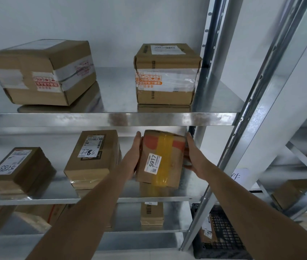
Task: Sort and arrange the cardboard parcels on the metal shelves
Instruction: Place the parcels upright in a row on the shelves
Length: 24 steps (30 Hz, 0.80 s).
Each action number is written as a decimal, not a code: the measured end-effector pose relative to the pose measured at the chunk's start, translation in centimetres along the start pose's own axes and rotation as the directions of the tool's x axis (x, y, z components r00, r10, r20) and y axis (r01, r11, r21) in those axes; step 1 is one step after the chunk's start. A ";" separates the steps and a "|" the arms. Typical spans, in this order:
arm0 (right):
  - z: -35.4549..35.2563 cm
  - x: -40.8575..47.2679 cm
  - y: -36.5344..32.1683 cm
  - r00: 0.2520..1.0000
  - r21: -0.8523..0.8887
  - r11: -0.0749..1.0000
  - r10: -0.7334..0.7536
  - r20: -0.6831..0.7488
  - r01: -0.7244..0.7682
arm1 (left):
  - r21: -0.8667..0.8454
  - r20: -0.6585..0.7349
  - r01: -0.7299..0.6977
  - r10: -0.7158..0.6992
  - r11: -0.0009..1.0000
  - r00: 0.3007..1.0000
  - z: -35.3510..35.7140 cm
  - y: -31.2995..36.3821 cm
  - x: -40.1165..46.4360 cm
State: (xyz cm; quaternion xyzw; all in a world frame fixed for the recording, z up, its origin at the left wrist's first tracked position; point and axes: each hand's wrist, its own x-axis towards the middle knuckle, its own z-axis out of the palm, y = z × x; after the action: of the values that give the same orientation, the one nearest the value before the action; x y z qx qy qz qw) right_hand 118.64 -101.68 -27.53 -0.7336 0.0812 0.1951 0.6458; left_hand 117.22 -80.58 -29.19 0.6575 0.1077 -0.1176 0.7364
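A cardboard parcel (161,159) with yellow tape and a label reading 5917 is tilted just above the middle shelf (100,199), at its right end. My left hand (133,156) lies flat against its left side with the fingers straight. My right hand (193,156) holds its right side, fingers wrapped behind the box. To the left on the same shelf stand a parcel marked 7786 (92,156) and a lower parcel (20,168) with a handwritten number.
The upper shelf (111,119) carries two taped boxes, a wide one (40,72) and a taller one (167,74). A narrow parcel (151,212) stands on the lower shelf. Metal uprights (229,139) rise at right, with a black crate (218,235) on the floor.
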 end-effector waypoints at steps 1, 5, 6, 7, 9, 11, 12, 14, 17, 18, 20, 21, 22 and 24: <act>0.2 -0.3 -0.4 1.000 -0.002 1.000 -0.005 0.008 0.005 | 0.024 -0.013 0.013 -0.012 1.000 1.000 0.2 0.4 0.0; 0.3 -0.8 -2.5 0.996 -0.118 0.992 -0.030 0.083 0.040 | 0.121 -0.014 0.058 -0.057 0.991 0.998 0.6 1.0 -0.2; 0.1 -0.7 -2.7 0.995 -0.157 0.987 -0.025 0.097 0.040 | 0.126 -0.021 0.076 -0.074 0.989 0.997 0.5 0.9 -0.1; -0.2 -0.5 -2.9 0.994 -0.192 0.980 -0.022 0.104 0.042 | 0.123 -0.017 0.092 -0.091 0.988 0.996 0.3 0.9 0.0; -0.8 -0.2 -3.2 0.993 -0.255 0.966 -0.024 0.117 0.053 | 0.128 -0.005 0.114 -0.114 0.985 0.993 0.0 0.9 -0.1; -1.1 0.1 -3.4 0.990 -0.291 0.955 -0.010 0.138 0.050 | 0.150 -0.006 0.148 -0.149 0.978 0.989 -0.2 1.2 -0.2; -1.2 0.3 -3.4 0.990 -0.303 0.952 0.001 0.142 0.042 | 0.171 0.001 0.159 -0.162 0.972 0.987 -0.2 1.4 -0.3; -1.4 0.5 -3.3 0.988 -0.318 0.948 0.035 0.150 0.015 | 0.209 0.020 0.179 -0.187 0.961 0.982 -0.2 1.8 -0.5; -1.7 0.7 -2.8 0.981 -0.306 0.951 0.108 0.164 -0.053 | 0.251 0.013 0.257 -0.269 0.933 0.963 0.1 2.5 -1.0; -1.7 0.7 -2.6 0.977 -0.300 0.951 0.134 0.167 -0.079 | 0.262 0.013 0.286 -0.299 0.922 0.954 0.2 2.5 -1.1; -1.5 0.7 -2.1 0.968 -0.296 0.946 0.186 0.167 -0.131 | 0.277 0.015 0.327 -0.344 0.904 0.939 0.4 2.2 -1.2; -1.3 0.8 -1.8 0.963 -0.289 0.944 0.212 0.167 -0.158 | 0.271 0.010 0.342 -0.358 0.900 0.934 0.5 1.9 -1.0; -1.1 0.9 -1.5 0.958 -0.279 0.943 0.232 0.168 -0.180 | 0.256 0.002 0.351 -0.364 0.901 0.931 0.4 1.6 -0.9; -0.9 1.2 -1.3 0.951 -0.264 0.944 0.252 0.179 -0.200 | 0.217 -0.011 0.358 -0.365 0.908 0.931 0.2 1.2 -0.6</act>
State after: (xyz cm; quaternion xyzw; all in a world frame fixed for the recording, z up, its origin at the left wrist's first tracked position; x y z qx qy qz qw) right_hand 120.37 -102.19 -26.77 -0.7680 0.0720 0.3531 0.5295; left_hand 117.03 -80.66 -27.81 0.7003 0.2031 -0.2726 0.6277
